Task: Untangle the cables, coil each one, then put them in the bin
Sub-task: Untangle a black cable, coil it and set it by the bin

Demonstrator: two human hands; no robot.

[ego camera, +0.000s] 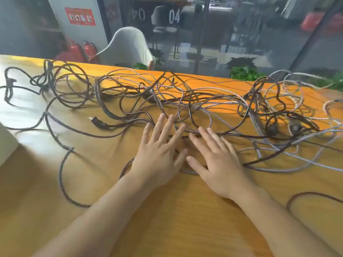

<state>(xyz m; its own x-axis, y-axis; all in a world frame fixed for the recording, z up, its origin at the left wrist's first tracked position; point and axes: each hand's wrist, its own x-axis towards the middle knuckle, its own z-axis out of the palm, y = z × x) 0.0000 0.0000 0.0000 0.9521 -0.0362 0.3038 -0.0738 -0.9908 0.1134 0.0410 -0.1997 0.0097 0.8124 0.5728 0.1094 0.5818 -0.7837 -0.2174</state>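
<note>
Two hands are laid flat, fingers spread, on the near edge of the cables: the left hand and the right hand lie side by side, thumbs almost touching, and nothing is pinched. The tangle is spread across the far half of the surface, dark and pale strands crossed over each other. No bin is seen. A free end is judged the best start; the plug, left of the hands, is exposed and could be followed back. Open room lies near the body. Loops at the right reach toward the far edge and could slip off.
</note>
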